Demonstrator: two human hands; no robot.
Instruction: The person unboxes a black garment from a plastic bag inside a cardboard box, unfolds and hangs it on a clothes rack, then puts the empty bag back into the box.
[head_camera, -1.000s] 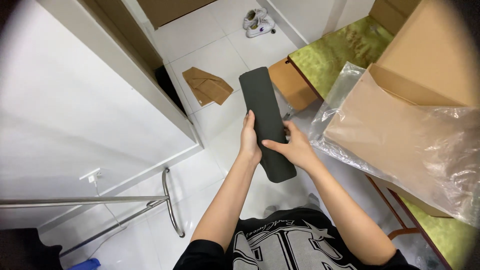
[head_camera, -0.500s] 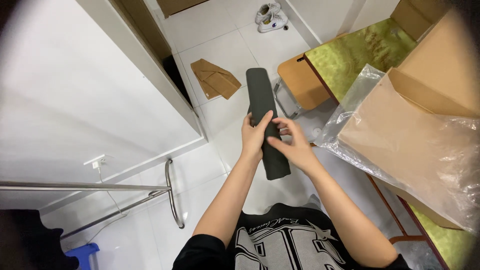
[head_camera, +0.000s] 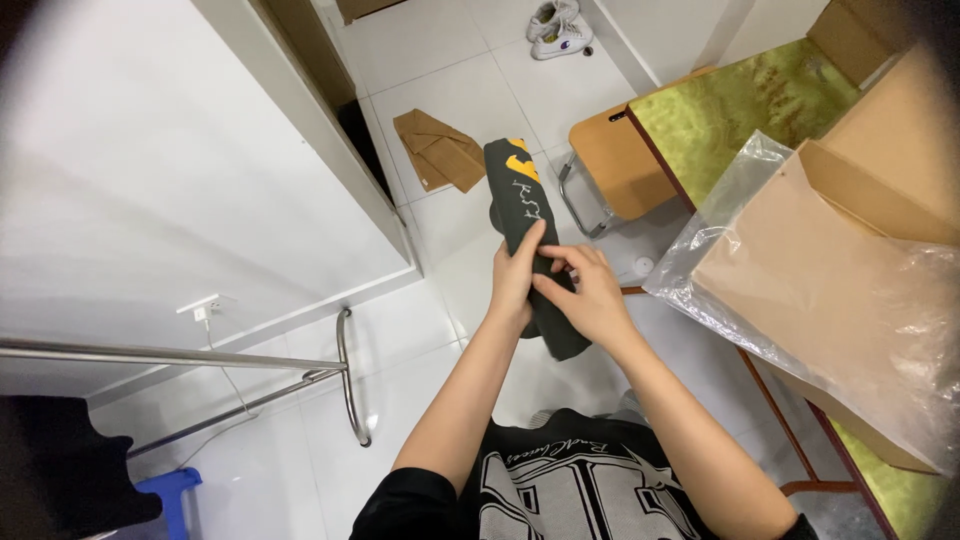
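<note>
- The left hand (head_camera: 515, 275) has its fingers wrapped round the middle of a folded dark garment (head_camera: 528, 230), thumb side pressed flat on the cloth, gripping it.
- The right hand (head_camera: 590, 295) lies just beside the left, fingers curled over the lower part of the same garment and pinching its soft fold; the two hands touch.
- The garment is a long, narrow strip of matte dark grey fabric, folded lengthwise, with a yellow printed patch at its far end and pale script along one face. It is held up in the air in front of the person's chest, above the glossy white tiled floor (head_camera: 470, 90).
- Beyond the garment's far end, a crumpled brown paper piece (head_camera: 438, 150) lies flat on the tiles.
- Right of the garment stands an orange-brown wooden chair (head_camera: 610, 165) with a metal frame, pushed against a table with a mottled green top (head_camera: 740, 110).
- Further right of the garment, a large cardboard box (head_camera: 850, 260) sits in clear, wrinkled plastic film.
- Left of the garment, a chrome clothes rail (head_camera: 200, 358) crosses below a smooth white wall.
- Far beyond the garment, a pair of white shoes (head_camera: 560, 25) rests on the floor.
</note>
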